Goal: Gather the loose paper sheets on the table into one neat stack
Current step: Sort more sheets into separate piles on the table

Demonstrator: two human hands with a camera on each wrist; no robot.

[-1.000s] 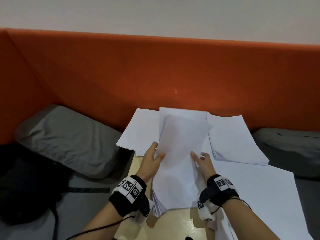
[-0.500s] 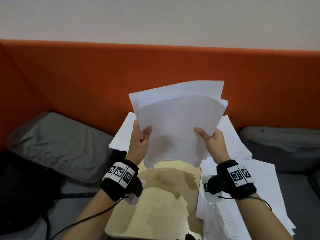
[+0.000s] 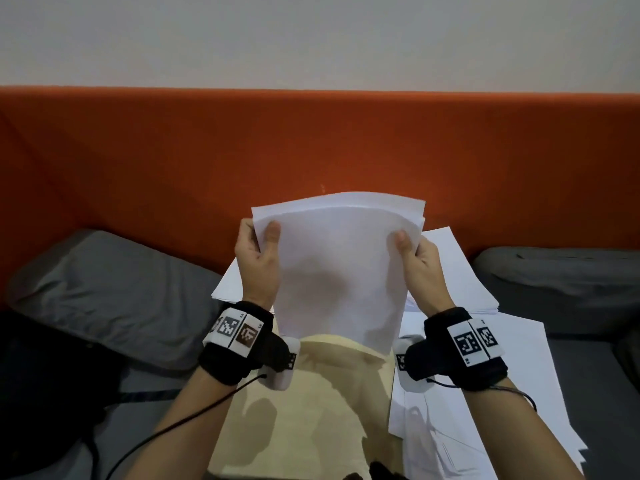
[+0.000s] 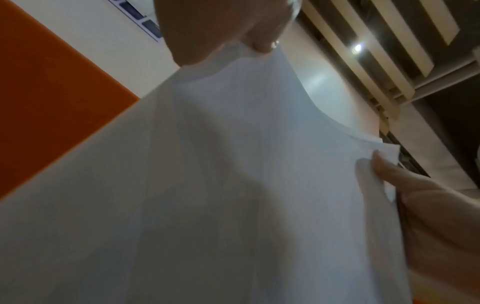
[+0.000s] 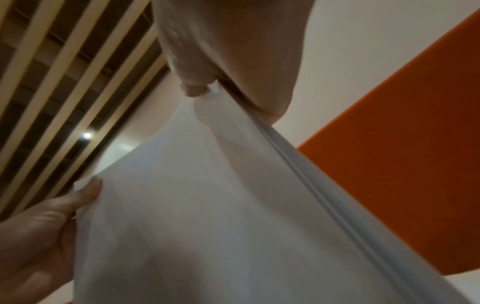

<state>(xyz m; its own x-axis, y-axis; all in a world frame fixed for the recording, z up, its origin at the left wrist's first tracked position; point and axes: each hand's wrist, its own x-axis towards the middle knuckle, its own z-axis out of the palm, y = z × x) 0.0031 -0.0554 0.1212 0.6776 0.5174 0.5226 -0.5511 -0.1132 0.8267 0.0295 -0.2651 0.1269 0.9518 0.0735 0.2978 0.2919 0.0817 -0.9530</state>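
Observation:
I hold a bundle of white paper sheets [image 3: 341,271] upright over the pale wooden table [image 3: 311,410], its lower edge near the tabletop. My left hand [image 3: 258,251] pinches its left edge near the top, thumb on the near face. My right hand [image 3: 414,252] pinches the right edge the same way. In the left wrist view the bundle [image 4: 221,185] fills the frame, and in the right wrist view the sheets [image 5: 233,205] show their stacked edges. More loose sheets [image 3: 485,375] lie on the table's right side, and another pile [image 3: 457,271] lies behind.
An orange padded backrest [image 3: 311,150] runs behind the table. Grey cushions lie at the left [image 3: 110,296] and right [image 3: 561,285]. A dark bag [image 3: 41,393] sits low at the left. Cables trail from both wrist bands.
The bundle went from lying on the table to upright in both hands. Over the last half second my hands slid up to its top corners, and it dropped lower toward the table.

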